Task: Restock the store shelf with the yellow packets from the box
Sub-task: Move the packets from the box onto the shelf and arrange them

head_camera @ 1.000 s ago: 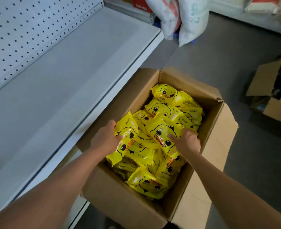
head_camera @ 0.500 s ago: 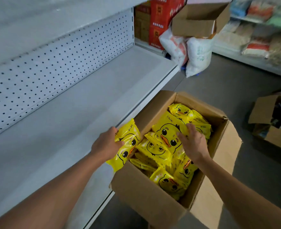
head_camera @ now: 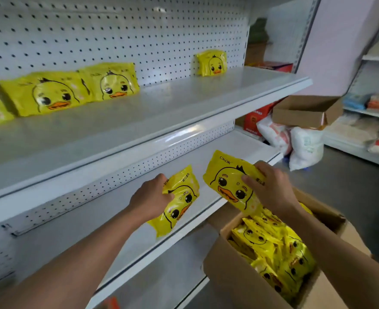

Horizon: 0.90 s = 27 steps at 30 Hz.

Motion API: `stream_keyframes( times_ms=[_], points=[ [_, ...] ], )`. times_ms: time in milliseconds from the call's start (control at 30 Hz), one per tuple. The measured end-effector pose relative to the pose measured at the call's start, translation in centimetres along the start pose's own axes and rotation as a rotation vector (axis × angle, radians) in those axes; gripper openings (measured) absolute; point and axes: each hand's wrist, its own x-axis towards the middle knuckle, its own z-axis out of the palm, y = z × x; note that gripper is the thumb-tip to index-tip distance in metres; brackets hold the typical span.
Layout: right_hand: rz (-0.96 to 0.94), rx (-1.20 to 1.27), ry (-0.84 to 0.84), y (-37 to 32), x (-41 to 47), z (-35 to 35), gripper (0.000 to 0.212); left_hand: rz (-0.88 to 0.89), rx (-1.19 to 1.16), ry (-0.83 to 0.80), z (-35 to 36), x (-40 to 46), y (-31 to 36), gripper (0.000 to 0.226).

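Change: both hands have risen out of the box since a second ago, each carrying a packet up in front of the middle shelf; the view has tipped upward, bringing an upper shelf into sight.
Left hand [head_camera: 149, 198]: fingers curled round the top edge of the left packet [head_camera: 179, 200], a glossy yellow plastic pouch printed with a cartoon duck face, tilted, held over the middle shelf [head_camera: 239, 144].
Right hand [head_camera: 271, 186]: thumb on the front, fingers wrapped behind the right packet [head_camera: 227, 181], a shiny, slightly crumpled pouch with the same duck and the letters "CKOK", held just above the box.
Box [head_camera: 239, 282]: brown corrugated cardboard, flaps open, on the floor beside the shelving, packed with more yellow packets [head_camera: 273, 248] lying in a loose heap.
Upper shelf [head_camera: 184, 103]: smooth pale grey metal; shelved packets [head_camera: 77, 90] stand upright against the pegboard [head_camera: 117, 36], a white perforated back panel; one lone packet [head_camera: 212, 63] stands well apart to the right.
Middle shelf: flat grey metal with a perforated strip under the shelf above.
Background: a second open cardboard box [head_camera: 306, 110] resting on soft white sacks [head_camera: 300, 148]; the far racks are blurred.
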Motion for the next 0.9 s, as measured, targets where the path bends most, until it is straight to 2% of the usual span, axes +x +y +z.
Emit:
stream_keyframes(
  times_ms=[167,267,400,500,633,767,900],
  points=[
    [-0.19,0.141,-0.038,-6.2,2.1,-0.7,0.017,-0.071,-0.029,0.105,-5.8,-3.9,-1.9,0.013],
    [-0.291,0.212,-0.088,-9.2,3.5,-0.8,0.02,-0.105,-0.048,0.134,-8.0,-6.3,-2.7,0.021],
    [-0.4,0.294,-0.122,-12.5,5.0,-0.4,0.02,-0.153,0.001,0.237,-10.0,-9.4,-3.2,0.009],
    [-0.478,0.351,-0.142,-14.3,5.5,0.2,0.027,-0.171,0.008,0.289,-11.1,-11.2,-3.6,0.009],
    [-0.532,0.391,-0.18,-15.7,5.8,1.1,0.031,-0.222,0.001,0.33,-12.2,-12.7,-3.9,0.03],
    [-0.561,0.463,-0.209,-17.0,6.2,1.2,0.027,-0.225,-0.023,0.383,-13.8,-13.9,-3.6,0.015],
    [-0.57,0.516,-0.242,-18.4,6.7,1.3,0.022,-0.2,-0.027,0.446,-15.8,-15.0,-3.1,0.032]
  ],
)
